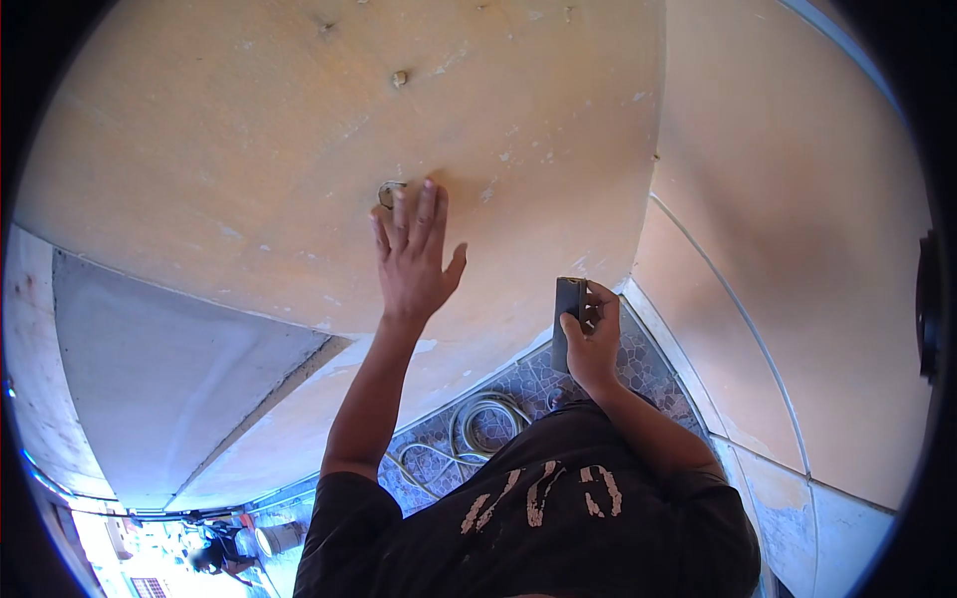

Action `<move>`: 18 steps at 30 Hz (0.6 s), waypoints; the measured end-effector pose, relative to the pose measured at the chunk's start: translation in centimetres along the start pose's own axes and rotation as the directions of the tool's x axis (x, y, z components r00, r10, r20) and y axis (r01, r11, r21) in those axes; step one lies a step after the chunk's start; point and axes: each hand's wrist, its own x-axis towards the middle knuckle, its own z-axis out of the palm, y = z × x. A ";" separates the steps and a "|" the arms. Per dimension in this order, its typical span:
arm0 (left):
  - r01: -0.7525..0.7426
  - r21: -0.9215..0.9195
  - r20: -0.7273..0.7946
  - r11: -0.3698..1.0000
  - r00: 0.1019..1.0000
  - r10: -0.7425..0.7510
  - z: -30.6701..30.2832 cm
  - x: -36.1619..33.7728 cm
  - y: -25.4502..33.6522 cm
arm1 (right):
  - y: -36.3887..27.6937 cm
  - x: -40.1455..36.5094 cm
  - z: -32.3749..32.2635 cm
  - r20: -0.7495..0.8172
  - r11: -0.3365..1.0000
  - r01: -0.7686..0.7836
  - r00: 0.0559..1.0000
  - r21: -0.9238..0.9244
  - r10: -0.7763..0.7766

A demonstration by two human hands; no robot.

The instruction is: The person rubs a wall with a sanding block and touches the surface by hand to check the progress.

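My left hand [412, 267] lies with its fingers spread against the tan wall [558, 90], which has scuffs and pale chipped patches. Right at its fingertips is a small round hole [388, 194] with a dark edge. Higher up, a small plug-like stub [400, 78] sticks out of the wall. My right hand [595, 344] grips a dark grey, flat rectangular block [568, 299], thumb on one face and fingers curled behind. This block is held upright near the wall's lower right corner, apart from my left hand.
A coiled hose [488, 411] lies on the patterned tile floor [643, 364] beside my body. To the right, a second tan wall [797, 199] meets the first at a corner. A grey panel [179, 339] is at left. Far lower left are a bucket [279, 538] and another person [214, 558].
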 end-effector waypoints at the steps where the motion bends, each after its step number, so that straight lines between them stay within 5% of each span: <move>1: 0.029 -0.033 -0.131 0.999 0.991 -0.033 -0.4 0.5 -0.9 | 0.1 0.0 0.1 0.024 0.999 0.041 0.999 -0.021 -0.040; 4: 0.179 -0.066 -0.477 0.982 0.858 -0.189 -1.9 1.5 -4.3 | -0.5 0.2 0.5 0.064 0.994 0.100 0.993 -0.032 -0.098; 7: 0.390 0.003 -0.665 0.921 0.688 -0.289 -3.7 1.8 -9.0 | -0.8 0.5 0.6 0.080 0.992 0.126 0.989 -0.016 -0.124; 12: 0.494 0.057 -0.660 0.868 0.671 -0.338 -4.3 -0.6 -11.8 | 0.0 1.0 0.3 0.053 0.995 0.092 0.994 -0.028 -0.091; 18: 0.457 0.036 -0.566 0.889 0.742 -0.359 2.8 -5.4 -7.5 | 0.0 2.0 0.3 -0.017 0.994 0.100 0.995 -0.051 -0.101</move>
